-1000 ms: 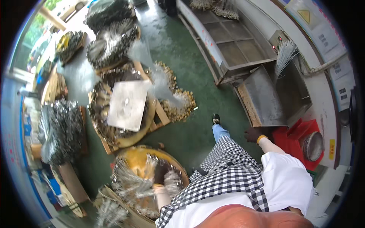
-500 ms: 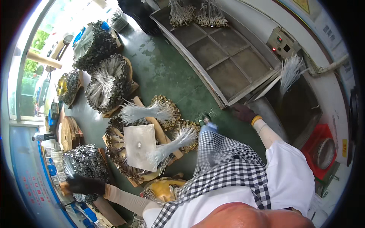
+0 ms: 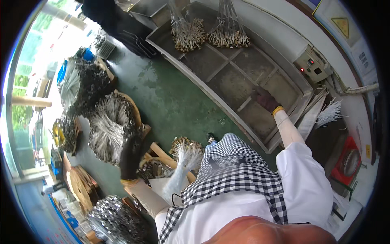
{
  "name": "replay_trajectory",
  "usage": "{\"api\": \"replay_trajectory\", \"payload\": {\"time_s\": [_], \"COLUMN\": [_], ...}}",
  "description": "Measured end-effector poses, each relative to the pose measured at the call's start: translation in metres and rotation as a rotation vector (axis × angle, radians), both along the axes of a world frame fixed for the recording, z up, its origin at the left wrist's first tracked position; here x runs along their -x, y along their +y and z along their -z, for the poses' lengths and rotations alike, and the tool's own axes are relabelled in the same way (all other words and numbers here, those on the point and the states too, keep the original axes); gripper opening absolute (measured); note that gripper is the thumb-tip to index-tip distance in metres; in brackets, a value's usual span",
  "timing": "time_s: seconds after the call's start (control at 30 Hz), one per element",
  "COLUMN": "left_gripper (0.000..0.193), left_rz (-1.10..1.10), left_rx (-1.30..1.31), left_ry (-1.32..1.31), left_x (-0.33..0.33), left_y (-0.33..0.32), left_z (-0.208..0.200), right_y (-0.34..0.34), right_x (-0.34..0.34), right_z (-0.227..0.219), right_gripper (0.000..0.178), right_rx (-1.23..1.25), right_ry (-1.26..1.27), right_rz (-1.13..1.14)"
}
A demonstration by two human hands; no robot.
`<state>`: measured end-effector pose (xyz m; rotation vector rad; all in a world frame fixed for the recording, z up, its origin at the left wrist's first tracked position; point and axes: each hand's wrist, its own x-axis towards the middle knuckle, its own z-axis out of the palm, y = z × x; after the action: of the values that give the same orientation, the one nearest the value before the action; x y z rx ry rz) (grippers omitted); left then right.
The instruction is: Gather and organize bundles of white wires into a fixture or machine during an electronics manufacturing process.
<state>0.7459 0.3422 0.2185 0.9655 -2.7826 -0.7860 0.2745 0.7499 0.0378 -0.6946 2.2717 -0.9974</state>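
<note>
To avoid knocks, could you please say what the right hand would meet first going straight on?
Likely a bundle of pale strands in the metal tray, though a low right hand might touch a divider bar first; depth is unclear.

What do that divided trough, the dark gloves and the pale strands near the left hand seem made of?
Divided trough: probably metal, dull grey, given its thin, hard-edged rims.
Dark gloves: likely knitted fabric, possibly coated, looking matte with yellow cuffs.
Pale strands: thin and slightly shiny, so wire or plastic; unclear which.
</note>
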Motion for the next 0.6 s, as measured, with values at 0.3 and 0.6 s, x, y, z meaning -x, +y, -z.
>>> {"api": "replay_trajectory", "payload": {"time_s": [0.3, 0.6], "left_gripper": [0.04, 0.041], "left_rz": [0.21, 0.318], "left_rx": [0.158, -0.237], "left_ry": [0.008, 0.009], "left_x": [0.234, 0.404], "left_y": [-0.165, -0.274], "left_z": [-0.012, -0.013], "right_y": [-0.113, -0.258], "right_x": [0.194, 0.412], "right_z": [-0.013, -0.112], "right_gripper": [0.035, 0.093], "right_rx": [-0.506, 0.025], "right_ry": [0.709, 0.236], "right_rz": [-0.376, 0.359]}}
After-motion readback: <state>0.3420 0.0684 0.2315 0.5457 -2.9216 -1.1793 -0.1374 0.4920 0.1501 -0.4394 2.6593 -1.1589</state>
